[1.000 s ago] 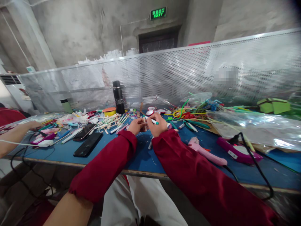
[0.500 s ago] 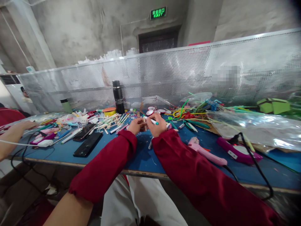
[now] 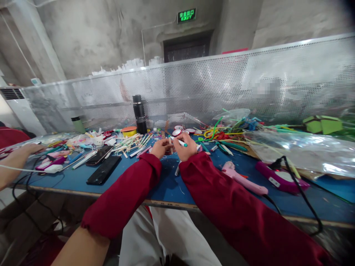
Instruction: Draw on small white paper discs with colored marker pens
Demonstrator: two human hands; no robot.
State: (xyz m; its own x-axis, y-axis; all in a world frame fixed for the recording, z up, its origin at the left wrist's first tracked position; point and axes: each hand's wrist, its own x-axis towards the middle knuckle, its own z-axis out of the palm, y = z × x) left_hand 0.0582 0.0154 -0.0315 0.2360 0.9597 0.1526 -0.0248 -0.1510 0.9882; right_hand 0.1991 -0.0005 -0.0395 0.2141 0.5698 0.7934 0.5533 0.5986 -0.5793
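We see hardly any shift this past second: above the blue table (image 3: 166,184), our left hand (image 3: 160,149) pinches a pale stick (image 3: 171,145), our right hand (image 3: 189,147) grips a white marker (image 3: 180,142) beside it, suggesting steady, fine work.

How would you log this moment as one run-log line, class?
left hand: holding pale stick | right hand: holding white marker, green-ended | blue table: black phone, pink glue gun

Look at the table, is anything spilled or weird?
The little sticks look messy: they lie crisscrossed in a loose heap in front of the black bottle, pointing different ways. I can't see anything spilled or plainly broken.
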